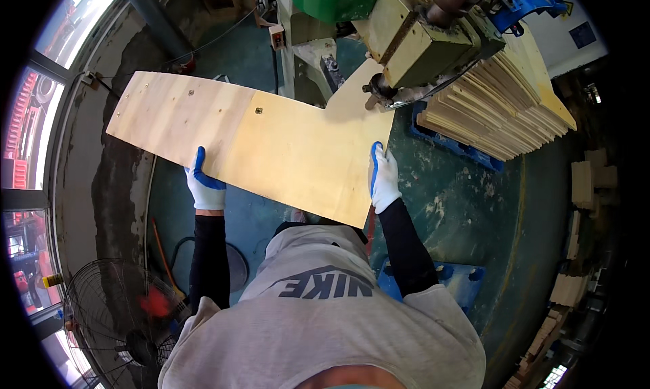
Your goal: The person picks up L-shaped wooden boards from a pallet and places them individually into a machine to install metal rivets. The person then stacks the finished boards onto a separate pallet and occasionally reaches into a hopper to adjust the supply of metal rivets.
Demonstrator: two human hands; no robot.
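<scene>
A stained green floor (433, 233) is spread beneath everything. On it, at the top of the view, a heavy, worn machine (416, 50) is set. A large, angled plywood board (291, 152) is held between the machine and the person's body, its far right part tucked under the machine's head. To the right, a leaning stack of cut boards (497, 111) is carried by a blue pallet (467, 150). At lower left, a wire-caged fan (122, 321) is seen. Beside the machine's head, a green bin (332, 4) is placed. The board's near edge is gripped by the gloved left hand (205, 188), thumb on top; its right edge is gripped by the gloved right hand (384, 180), the fingers underneath being hidden. Small metal fittings (258, 111) are set in the board's upper face.
</scene>
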